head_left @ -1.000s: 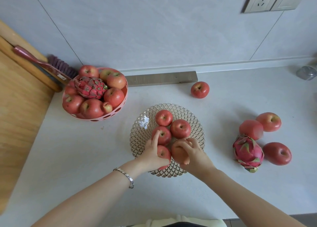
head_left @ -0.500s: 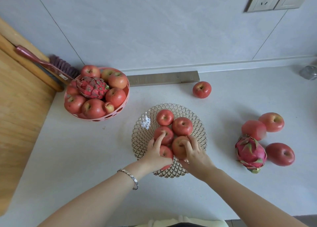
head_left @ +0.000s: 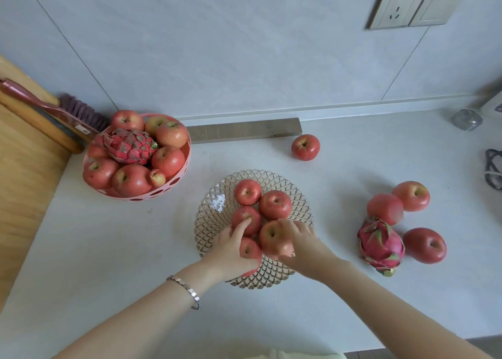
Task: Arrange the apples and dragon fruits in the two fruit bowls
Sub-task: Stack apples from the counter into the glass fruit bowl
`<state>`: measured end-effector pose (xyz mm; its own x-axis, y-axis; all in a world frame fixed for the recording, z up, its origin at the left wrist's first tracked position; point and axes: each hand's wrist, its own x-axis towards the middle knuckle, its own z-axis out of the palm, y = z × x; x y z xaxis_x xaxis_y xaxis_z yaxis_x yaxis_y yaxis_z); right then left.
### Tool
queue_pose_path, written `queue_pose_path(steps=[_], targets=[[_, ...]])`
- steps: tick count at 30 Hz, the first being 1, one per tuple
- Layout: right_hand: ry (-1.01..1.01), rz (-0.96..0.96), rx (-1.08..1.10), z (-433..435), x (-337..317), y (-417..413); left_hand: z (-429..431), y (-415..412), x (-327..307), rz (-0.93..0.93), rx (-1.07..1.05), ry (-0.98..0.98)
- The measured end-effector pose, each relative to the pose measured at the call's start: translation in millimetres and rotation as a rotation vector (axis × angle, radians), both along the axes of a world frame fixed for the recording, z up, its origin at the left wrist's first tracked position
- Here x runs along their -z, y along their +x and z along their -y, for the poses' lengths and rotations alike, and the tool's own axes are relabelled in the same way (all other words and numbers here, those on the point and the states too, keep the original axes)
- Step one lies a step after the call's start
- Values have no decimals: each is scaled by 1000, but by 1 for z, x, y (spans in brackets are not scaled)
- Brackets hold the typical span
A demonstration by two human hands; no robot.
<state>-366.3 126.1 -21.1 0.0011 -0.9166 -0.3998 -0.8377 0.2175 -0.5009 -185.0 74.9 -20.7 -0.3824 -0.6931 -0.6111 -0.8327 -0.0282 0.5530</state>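
Glass bowl (head_left: 208, 217): five apples (head_left: 275, 204). Pink bowl (head_left: 152, 195): full. Dragon fruit (head_left: 380, 246), four loose apples (head_left: 425, 245).

- The left hand (head_left: 231, 250) reaches in from the lower left, its fingers curled round a small apple (head_left: 249, 250) and its index finger stretched straight forward.
- The left wrist wears a silver bracelet (head_left: 187, 290). The bare forearm runs down towards the lower left corner.
- The right hand (head_left: 301, 244) comes in from the lower right, back upward and slightly blurred, with its fingers bent over a larger apple (head_left: 271, 235).
- The right forearm is bare and slants to the lower right edge.
- The two hands sit just beside each other.
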Motion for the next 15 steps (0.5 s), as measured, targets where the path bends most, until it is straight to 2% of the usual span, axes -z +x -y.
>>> queue_pose_path(steps=[2, 5, 7, 9, 11, 15], targets=[[-116, 4, 39, 3, -19, -25, 7, -13, -13, 143, 81, -129], [-205, -156, 225, 9, -32, -79, 19, -43, -45, 85, 132, -280], [-51, -342, 421, 14, -31, -121, 24, -65, -64, 5, 223, -352], [155, -469, 574, 13, -23, -155, 25, -83, -77, -35, 296, -346], [251, -437, 662, 10, -10, -172, 22, -97, -83, -41, 377, -357], [176, -175, 844, 15, 13, -175, 17, -114, -79, -34, 488, -372]])
